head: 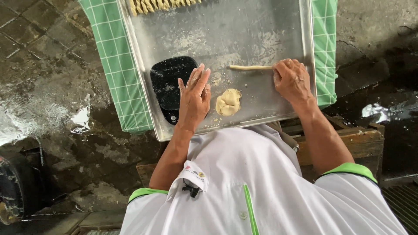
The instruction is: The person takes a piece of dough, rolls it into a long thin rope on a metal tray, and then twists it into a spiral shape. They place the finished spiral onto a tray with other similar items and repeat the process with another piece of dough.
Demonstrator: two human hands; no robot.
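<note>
One metal tray [300, 26] is seen, laid on one green checked cloth [113, 56]. One lump of dough [228, 102], one thin rolled dough strip [249, 67] and one black flat scale [167, 85] are counted on it. A row of shaped pieces [152, 5] is cut off by the top edge, so its number cannot be told.

A metal tray [261, 26] lies on a checked cloth [113, 65]. On the tray, a dough lump [228, 102] sits between the hands; a rolled dough strip [250, 67] lies behind it, touching the right hand [292, 80]. The left hand [193, 98] rests beside a flat scale [170, 85]. Shaped dough pieces [161, 5] line the far edge.
</note>
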